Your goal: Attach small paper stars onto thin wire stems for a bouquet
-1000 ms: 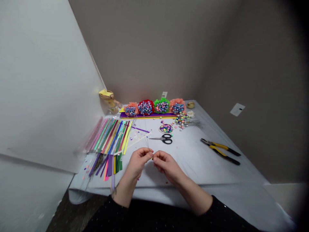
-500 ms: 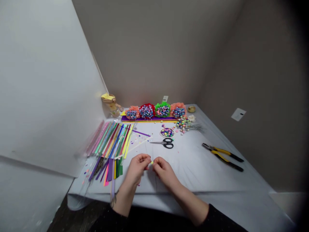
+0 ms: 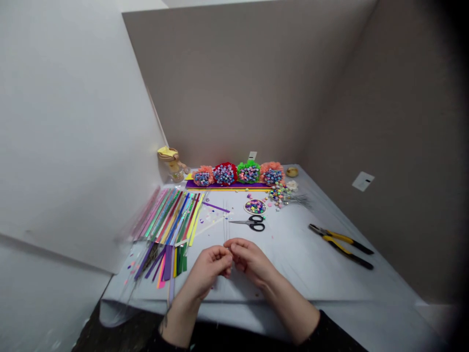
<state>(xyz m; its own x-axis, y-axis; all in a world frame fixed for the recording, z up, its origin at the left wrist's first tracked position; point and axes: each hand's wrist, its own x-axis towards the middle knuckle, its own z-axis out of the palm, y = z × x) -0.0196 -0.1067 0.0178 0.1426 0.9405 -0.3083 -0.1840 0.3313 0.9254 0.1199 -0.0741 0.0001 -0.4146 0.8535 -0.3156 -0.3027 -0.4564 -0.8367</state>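
Left hand and right hand close tight on thin wires above the bench; four paper-star bouquets stand done, loose stars remain in a dish.

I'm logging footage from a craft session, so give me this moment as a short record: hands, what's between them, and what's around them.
left hand: raised over the table, fingers curled toward the right hand
right hand: raised, fingertips close to the left hand's
between hands: thin wire seems to rise from the fingers; anything smaller cannot be made out
nearest: black-handled scissors, coloured paper strips
further: yellow-and-black pliers, dish of paper stars, four star bouquets
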